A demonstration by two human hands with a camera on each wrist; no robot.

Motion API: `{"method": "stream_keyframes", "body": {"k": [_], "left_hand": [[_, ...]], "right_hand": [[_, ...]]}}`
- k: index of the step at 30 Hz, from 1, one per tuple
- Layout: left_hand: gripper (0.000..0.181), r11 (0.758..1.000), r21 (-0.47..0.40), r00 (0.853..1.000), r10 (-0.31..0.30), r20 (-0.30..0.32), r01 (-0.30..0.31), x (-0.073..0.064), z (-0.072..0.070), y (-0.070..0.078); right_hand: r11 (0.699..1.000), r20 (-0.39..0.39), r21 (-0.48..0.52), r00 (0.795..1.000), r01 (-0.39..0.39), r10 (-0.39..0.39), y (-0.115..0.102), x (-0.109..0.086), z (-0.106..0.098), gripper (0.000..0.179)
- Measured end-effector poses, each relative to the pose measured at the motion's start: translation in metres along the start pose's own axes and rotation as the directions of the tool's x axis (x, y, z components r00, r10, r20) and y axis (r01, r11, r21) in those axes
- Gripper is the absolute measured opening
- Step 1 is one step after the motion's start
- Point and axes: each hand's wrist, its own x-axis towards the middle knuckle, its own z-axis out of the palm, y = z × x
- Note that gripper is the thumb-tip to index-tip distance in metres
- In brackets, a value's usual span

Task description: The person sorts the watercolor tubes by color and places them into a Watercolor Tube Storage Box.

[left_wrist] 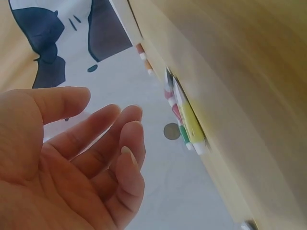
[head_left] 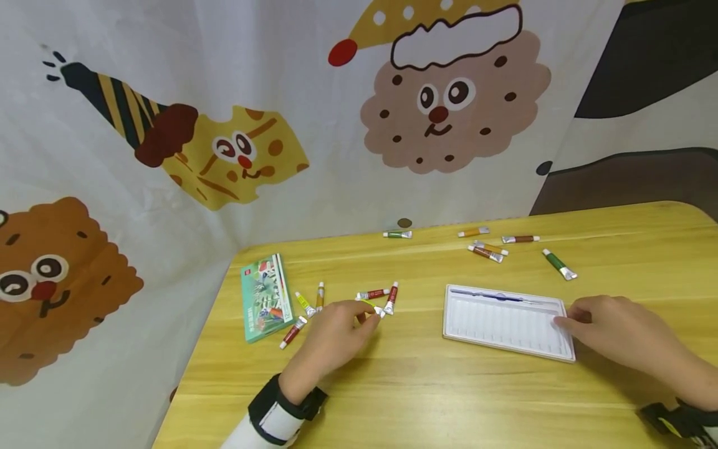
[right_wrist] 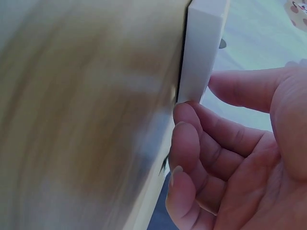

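Note:
My left hand [head_left: 335, 333] reaches over the left part of the table, fingers loosely bent and nothing between them in the left wrist view. Just past its fingertips lies a yellow paint tube [left_wrist: 191, 117], with two red paint tubes [head_left: 373, 294] behind it. On the right, my right hand [head_left: 619, 330] pinches the right end of a white plastic tray [head_left: 507, 346], thumb on the rim and fingers against its side [right_wrist: 199, 52]. The tray lies flat, with narrow ribbed slots. A thin blue paintbrush [head_left: 496, 296] rests in its long upper groove.
A green paint box [head_left: 266, 296] lies at the left edge. Beside it are another yellow tube [head_left: 305, 304], an ochre tube [head_left: 320, 296] and a dark red tube [head_left: 293, 332]. Green [head_left: 559, 264], brown [head_left: 520, 239] and ochre tubes are scattered toward the back, before a cartoon-printed curtain [head_left: 331, 125].

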Motion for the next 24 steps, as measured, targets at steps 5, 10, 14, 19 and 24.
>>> {"method": "stream_keyframes", "body": {"k": [5,10,14,19,24], "left_hand": [[0.019,1.000,0.008,1.000,0.018,0.022,-0.018,0.004,0.004,0.006],[0.019,0.999,0.006,0.997,0.034,0.075,-0.035,0.006,0.009,0.014],[0.019,0.998,0.024,0.992,0.046,0.116,-0.049,0.008,0.014,0.019],[0.019,0.997,0.051,0.988,0.058,0.145,-0.066,0.011,0.021,0.023],[0.021,0.994,0.080,0.984,0.064,0.166,-0.078,0.011,0.024,0.024]], "right_hand": [[1.000,0.007,0.017,1.000,0.022,-0.023,-0.008,0.004,0.002,0.024],[0.998,0.029,0.053,0.999,0.039,-0.041,-0.017,0.008,0.002,0.025],[0.995,0.026,0.069,0.997,0.066,-0.068,-0.024,0.010,0.006,0.023],[0.993,0.034,0.086,0.995,0.086,-0.089,-0.034,0.013,0.009,0.023],[0.988,0.046,0.112,0.993,0.104,-0.109,-0.044,0.017,0.009,0.022]]}}
